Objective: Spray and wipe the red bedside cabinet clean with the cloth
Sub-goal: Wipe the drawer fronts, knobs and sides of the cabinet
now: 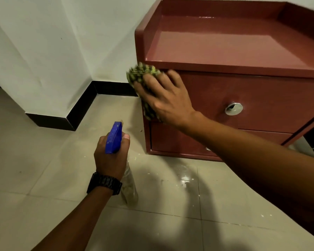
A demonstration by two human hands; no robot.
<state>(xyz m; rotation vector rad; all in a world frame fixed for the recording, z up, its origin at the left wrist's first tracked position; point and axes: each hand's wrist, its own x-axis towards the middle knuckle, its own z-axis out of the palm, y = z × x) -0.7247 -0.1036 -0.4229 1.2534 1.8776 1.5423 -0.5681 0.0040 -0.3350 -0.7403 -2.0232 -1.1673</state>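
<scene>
The red bedside cabinet (243, 48) stands on the floor at the upper right, with a raised rim around its glossy top and two drawers. My right hand (163, 98) presses a green and dark patterned cloth (140, 73) flat against the upper drawer's left end, at the cabinet's front left corner. Part of the cloth is hidden under the hand. My left hand (111, 156), with a black watch on the wrist, grips a clear spray bottle (130, 189) with a blue trigger head (114, 137), held low in front of the cabinet, nozzle pointing away from me.
A round chrome pull (233, 109) sits on the upper drawer. A white wall with a black skirting board (83, 104) juts out at the left. The beige tiled floor (185, 180) shows wet patches and white specks in front of the cabinet.
</scene>
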